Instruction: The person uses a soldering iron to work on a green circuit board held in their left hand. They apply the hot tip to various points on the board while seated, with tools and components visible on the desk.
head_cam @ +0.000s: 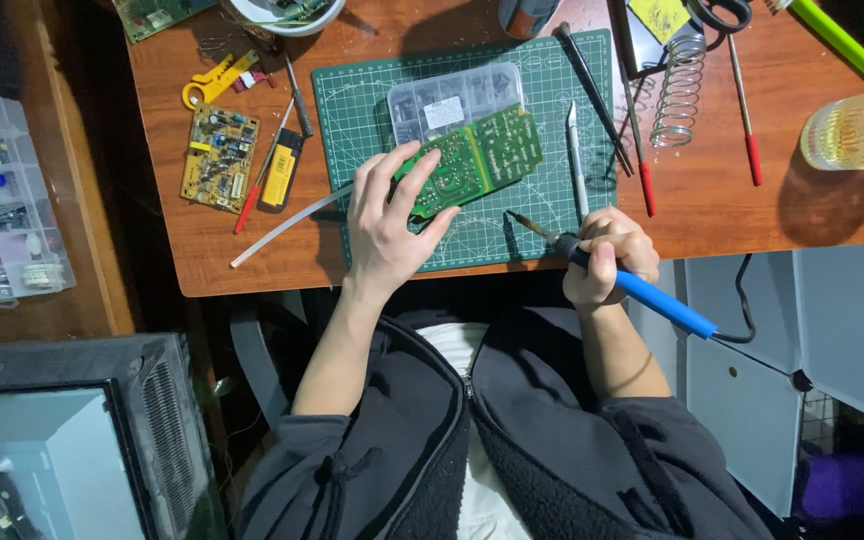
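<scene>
Right hand: the right hand sat at the near edge of the desk, fingers curled tight around a soldering iron with a blue handle; its metal tip pointed up and left over the cutting mat and touched nothing that could be made out.
Left hand: the left hand lay on the mat, thumb and fingers spread partly open and closed on the near left end of a green circuit board, which it held tilted.
Circuit board: it sat over the middle of the mat, its far edge just beside, perhaps overlapping, the clear box.
Clear box: a clear plastic box with small compartments lay on the far part of the mat, lid down; small dark parts showed inside, too small to tell apart.
Left tray: a clear compartment tray stood on a side surface well to the left, holding small bits and tools in several colours.
Bowl: a white bowl at the far edge of the desk held what looked like wires, only partly in view.
Glass: a yellowish glass jar lay at the far right of the desk; its contents could not be told.
Other board: a yellow circuit board lay left of the mat, near a yellow-and-black tool.
</scene>
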